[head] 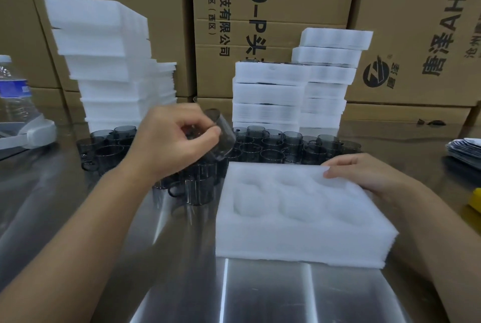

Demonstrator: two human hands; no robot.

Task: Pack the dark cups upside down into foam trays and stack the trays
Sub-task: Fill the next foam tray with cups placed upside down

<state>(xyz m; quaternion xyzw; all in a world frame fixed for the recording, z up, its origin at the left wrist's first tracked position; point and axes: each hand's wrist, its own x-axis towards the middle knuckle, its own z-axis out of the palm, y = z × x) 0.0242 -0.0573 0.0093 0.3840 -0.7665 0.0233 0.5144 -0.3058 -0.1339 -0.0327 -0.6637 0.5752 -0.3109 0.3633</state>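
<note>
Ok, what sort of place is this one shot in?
Most likely a packing bench in a warehouse or factory: printed cartons stacked behind, piles of foam trays, and dozens of dark cups massed on a steel table.

held cup (221, 138): blurred, partly covered by left hand (169, 145) | bottle (14, 93): cut off by left edge | yellow item (475, 199): cut off by right edge, not identifiable
</note>
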